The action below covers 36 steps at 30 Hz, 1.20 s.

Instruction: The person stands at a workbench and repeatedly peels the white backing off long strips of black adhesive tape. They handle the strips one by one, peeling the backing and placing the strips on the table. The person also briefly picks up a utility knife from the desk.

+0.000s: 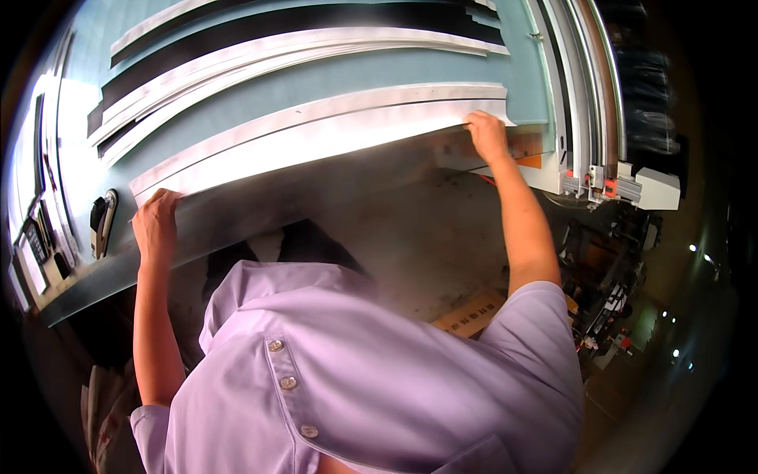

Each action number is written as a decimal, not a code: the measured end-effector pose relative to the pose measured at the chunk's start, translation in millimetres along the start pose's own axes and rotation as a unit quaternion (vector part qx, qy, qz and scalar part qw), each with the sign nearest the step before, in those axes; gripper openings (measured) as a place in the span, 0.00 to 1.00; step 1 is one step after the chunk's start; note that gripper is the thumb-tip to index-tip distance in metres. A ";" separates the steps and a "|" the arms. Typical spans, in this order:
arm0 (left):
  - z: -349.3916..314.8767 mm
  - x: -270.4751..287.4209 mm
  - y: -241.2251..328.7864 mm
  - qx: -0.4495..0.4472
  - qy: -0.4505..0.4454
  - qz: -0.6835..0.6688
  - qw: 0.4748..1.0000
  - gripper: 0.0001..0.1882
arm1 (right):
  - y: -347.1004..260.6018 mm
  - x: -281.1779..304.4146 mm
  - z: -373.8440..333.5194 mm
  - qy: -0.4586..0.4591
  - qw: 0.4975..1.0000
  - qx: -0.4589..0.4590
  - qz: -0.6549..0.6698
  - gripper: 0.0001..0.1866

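A long white strip of sheet material (332,136), marked by a dark line along its length, lies across the near edge of the pale blue table. My left hand (156,223) is closed on its near left corner. At the other end, my right hand (487,136) pinches the near right corner, where the sheet curls up slightly. The front edge of the strip bows a little between both hands. Beyond it lie several more long white strips (316,49) and a black strip (284,46), partly overlapping.
A black stapler-like tool (103,223) sits left of my left hand. A dark calculator-like device (35,237) lies further left. Along the table's right side runs a metal rail (588,87) with a white end box (658,189). A cardboard box (471,314) is on the floor below.
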<state>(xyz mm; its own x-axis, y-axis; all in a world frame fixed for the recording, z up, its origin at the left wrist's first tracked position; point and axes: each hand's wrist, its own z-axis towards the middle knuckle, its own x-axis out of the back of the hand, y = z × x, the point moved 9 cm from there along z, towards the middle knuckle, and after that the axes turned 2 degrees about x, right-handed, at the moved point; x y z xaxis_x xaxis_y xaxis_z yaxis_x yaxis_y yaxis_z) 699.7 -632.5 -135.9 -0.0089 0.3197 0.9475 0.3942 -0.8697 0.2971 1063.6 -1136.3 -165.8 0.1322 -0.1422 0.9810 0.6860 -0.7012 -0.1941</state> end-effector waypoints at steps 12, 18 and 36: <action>9.8 -23.1 -24.8 -0.037 -0.096 0.086 0.991 0.08 | -229.8 -20.8 15.1 0.047 0.975 0.213 -0.032 0.12; -69.9 64.5 -103.6 0.179 0.282 -0.157 0.930 0.19 | -249.8 -31.6 -0.3 0.092 0.979 0.180 -0.012 0.14; -47.9 -42.8 -127.2 0.147 0.044 -0.675 0.722 0.07 | -223.5 -57.5 108.6 -0.258 0.940 -0.059 0.217 0.22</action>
<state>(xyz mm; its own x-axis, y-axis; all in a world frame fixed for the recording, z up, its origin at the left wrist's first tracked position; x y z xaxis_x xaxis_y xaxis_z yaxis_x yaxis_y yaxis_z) 605.9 -553.5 -208.5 -0.6209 0.7642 -0.1744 0.1495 0.3339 0.9307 980.3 -895.5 -178.2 0.7313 -0.0960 0.6752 0.4077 -0.7321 -0.5457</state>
